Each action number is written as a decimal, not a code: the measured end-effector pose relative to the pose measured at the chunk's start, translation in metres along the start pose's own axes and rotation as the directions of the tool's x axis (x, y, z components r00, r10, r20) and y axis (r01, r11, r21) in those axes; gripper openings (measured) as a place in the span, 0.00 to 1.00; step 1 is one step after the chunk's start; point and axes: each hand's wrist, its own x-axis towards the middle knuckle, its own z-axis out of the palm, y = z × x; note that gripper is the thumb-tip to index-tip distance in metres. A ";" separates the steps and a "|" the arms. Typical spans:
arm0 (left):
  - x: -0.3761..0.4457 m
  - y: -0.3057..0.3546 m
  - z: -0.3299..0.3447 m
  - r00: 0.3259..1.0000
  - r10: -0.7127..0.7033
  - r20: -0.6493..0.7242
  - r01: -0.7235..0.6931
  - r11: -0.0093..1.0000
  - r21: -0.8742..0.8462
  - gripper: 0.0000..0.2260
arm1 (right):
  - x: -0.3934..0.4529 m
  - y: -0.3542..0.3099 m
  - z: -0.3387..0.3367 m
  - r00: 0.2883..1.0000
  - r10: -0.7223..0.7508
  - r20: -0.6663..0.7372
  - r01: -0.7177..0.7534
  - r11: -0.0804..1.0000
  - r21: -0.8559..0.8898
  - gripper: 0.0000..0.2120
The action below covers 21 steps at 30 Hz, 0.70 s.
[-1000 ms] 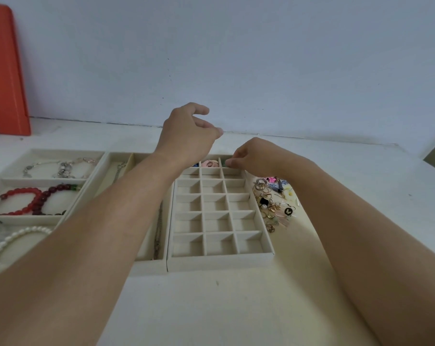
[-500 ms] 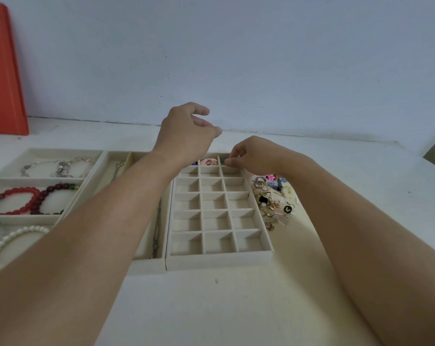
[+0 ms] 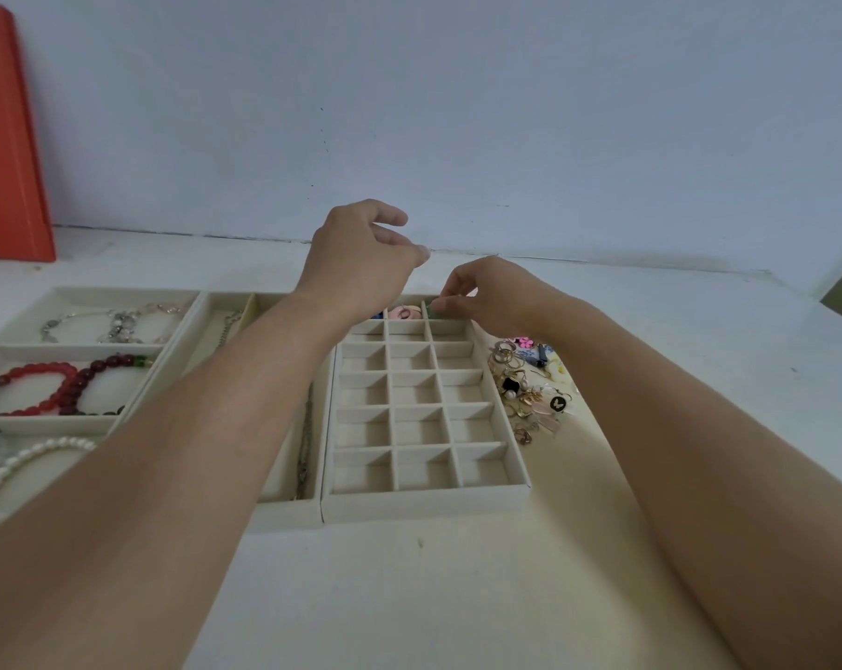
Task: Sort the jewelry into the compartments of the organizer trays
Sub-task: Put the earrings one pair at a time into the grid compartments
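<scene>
A cream grid tray (image 3: 424, 500) with several small compartments lies in the middle. My right hand (image 3: 491, 295) pinches a small green piece (image 3: 436, 308) over the far right compartment. My left hand (image 3: 361, 261) hovers above the far left corner with fingers loosely curled and nothing seen in them. A pink piece (image 3: 403, 312) and a blue piece (image 3: 377, 315) sit in the far row. A heap of loose earrings and rings (image 3: 525, 384) lies on the table just right of the tray.
A long-slot tray (image 3: 283, 512) with chains adjoins the grid tray on the left. Further left, another tray (image 3: 71, 350) holds silver bracelets, a red bead bracelet (image 3: 47, 386) and a pearl strand (image 3: 18, 464). An orange box (image 3: 8, 137) stands by the wall.
Both hands stay almost still over the far row; the right hand keeps its pinch on the green piece at the far right compartment.
</scene>
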 end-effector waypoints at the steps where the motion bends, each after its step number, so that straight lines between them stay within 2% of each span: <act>1: 0.000 0.000 0.000 1.000 0.002 -0.002 -0.002 1.000 0.001 0.15 | 0.000 0.000 0.000 1.000 0.001 -0.008 -0.001 1.000 0.000 0.12; 7: 0.001 0.000 0.001 1.000 0.001 -0.003 -0.001 1.000 -0.003 0.15 | 0.004 -0.003 0.004 0.998 0.004 -0.058 -0.005 1.000 -0.019 0.12; 16: 0.001 -0.003 0.001 1.000 0.007 -0.003 -0.007 1.000 -0.003 0.15 | 0.006 -0.003 0.003 0.984 -0.021 -0.175 0.029 0.999 0.043 0.10; 21: 0.001 -0.004 0.001 1.000 0.003 0.000 -0.003 1.000 0.000 0.16 | 0.007 0.000 0.005 0.990 -0.042 -0.133 0.041 0.999 -0.010 0.10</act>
